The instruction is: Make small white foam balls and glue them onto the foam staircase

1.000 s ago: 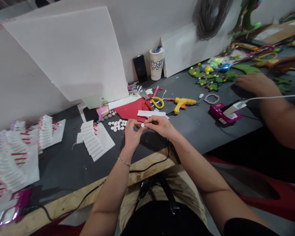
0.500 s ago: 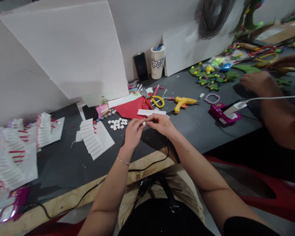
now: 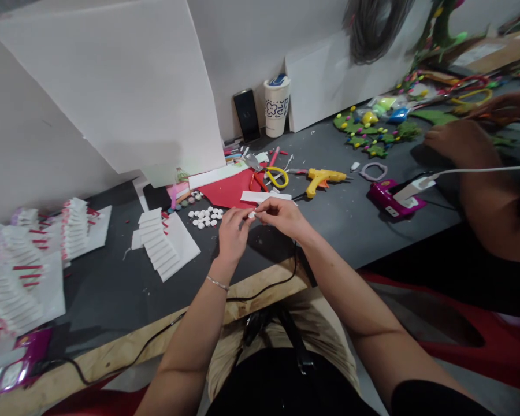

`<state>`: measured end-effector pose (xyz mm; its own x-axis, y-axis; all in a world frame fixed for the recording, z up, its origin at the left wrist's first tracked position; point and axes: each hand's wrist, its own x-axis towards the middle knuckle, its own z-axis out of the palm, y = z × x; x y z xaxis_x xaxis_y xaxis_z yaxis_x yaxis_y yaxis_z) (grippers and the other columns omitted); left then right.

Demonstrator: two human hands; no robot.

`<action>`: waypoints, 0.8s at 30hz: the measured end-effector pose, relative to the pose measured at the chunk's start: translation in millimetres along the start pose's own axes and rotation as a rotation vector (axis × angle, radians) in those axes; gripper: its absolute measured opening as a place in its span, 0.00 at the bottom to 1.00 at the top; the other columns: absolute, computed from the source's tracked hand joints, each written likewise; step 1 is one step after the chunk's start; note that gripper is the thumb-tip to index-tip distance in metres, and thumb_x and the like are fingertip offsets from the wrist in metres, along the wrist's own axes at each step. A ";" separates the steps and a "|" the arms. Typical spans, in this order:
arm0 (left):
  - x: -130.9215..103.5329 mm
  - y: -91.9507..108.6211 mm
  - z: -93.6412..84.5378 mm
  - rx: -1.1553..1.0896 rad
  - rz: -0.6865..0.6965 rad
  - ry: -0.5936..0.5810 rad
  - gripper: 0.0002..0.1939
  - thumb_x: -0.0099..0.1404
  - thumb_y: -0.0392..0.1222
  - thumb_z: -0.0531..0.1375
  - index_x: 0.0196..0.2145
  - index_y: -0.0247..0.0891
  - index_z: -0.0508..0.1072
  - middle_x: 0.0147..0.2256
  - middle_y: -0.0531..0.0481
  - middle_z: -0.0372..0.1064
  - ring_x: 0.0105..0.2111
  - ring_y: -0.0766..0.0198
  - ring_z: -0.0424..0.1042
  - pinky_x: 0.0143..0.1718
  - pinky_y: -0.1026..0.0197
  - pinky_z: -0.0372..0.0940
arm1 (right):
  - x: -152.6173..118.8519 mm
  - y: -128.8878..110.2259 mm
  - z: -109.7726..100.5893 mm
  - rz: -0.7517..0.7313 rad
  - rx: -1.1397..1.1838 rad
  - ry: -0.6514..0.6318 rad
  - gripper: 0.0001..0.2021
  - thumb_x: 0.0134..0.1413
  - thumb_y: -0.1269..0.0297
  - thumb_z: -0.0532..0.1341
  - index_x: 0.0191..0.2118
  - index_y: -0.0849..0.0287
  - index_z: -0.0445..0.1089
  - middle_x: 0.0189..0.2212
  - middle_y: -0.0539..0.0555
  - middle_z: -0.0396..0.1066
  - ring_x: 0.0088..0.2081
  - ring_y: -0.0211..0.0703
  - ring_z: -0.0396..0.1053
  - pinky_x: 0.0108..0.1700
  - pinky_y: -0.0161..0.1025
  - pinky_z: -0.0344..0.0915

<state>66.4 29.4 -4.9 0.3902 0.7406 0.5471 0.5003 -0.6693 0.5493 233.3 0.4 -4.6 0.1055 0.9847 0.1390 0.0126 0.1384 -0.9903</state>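
Observation:
Between the fingertips of both hands is a small white piece (image 3: 252, 215), much like the round white pieces in the pile close by. My left hand (image 3: 233, 234) pinches it from the left, and my right hand (image 3: 281, 216) pinches it from the right. Most of it is hidden by the fingers. Just left of my hands lies the pile of small white round pieces (image 3: 205, 217). Beyond the fingers are a white paper strip (image 3: 266, 197) and a red sheet (image 3: 223, 189). Farther left, folded white strips (image 3: 158, 245) overlap on a white card (image 3: 184, 242).
A yellow glue gun (image 3: 323, 180) and yellow-handled scissors (image 3: 277, 177) lie behind my hands. A paper cup (image 3: 276, 110) and a phone (image 3: 247, 115) stand by the wall. On the right are a purple power strip (image 3: 390, 202) and a co-worker's hands (image 3: 453, 138) among green felt pieces.
The small white piece shows slightly more between my fingertips. Both hands stay nearly in place, and the view has shifted a little. The co-worker's hands have moved slightly.

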 end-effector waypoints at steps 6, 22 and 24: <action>0.8 2.4 0.0 -0.036 -0.036 0.044 0.08 0.65 0.45 0.62 0.39 0.40 0.77 0.34 0.49 0.74 0.37 0.61 0.71 0.42 0.59 0.65 | -1.3 1.2 1.0 -0.097 -0.122 0.038 0.06 0.48 0.61 0.64 0.30 0.59 0.73 0.24 0.48 0.72 0.25 0.35 0.65 0.30 0.34 0.62; 3.6 5.2 -2.5 -0.113 -0.152 -0.003 0.09 0.56 0.39 0.69 0.29 0.38 0.71 0.28 0.55 0.64 0.29 0.65 0.65 0.34 0.63 0.60 | -3.5 1.5 1.2 -0.109 -0.082 -0.054 0.07 0.49 0.61 0.66 0.32 0.57 0.76 0.29 0.51 0.77 0.31 0.40 0.72 0.35 0.37 0.68; 3.7 6.1 -2.8 -0.106 -0.146 -0.033 0.09 0.56 0.40 0.69 0.29 0.38 0.71 0.28 0.55 0.65 0.30 0.65 0.66 0.35 0.63 0.61 | -2.6 4.0 1.8 -0.071 -0.079 -0.037 0.07 0.47 0.61 0.66 0.31 0.58 0.76 0.27 0.51 0.76 0.30 0.39 0.72 0.34 0.37 0.67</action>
<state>68.7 27.9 2.2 0.3457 0.8305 0.4368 0.4696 -0.5561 0.6857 231.3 -1.4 -8.9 0.0648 0.9761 0.2075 0.0975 0.2007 -0.9748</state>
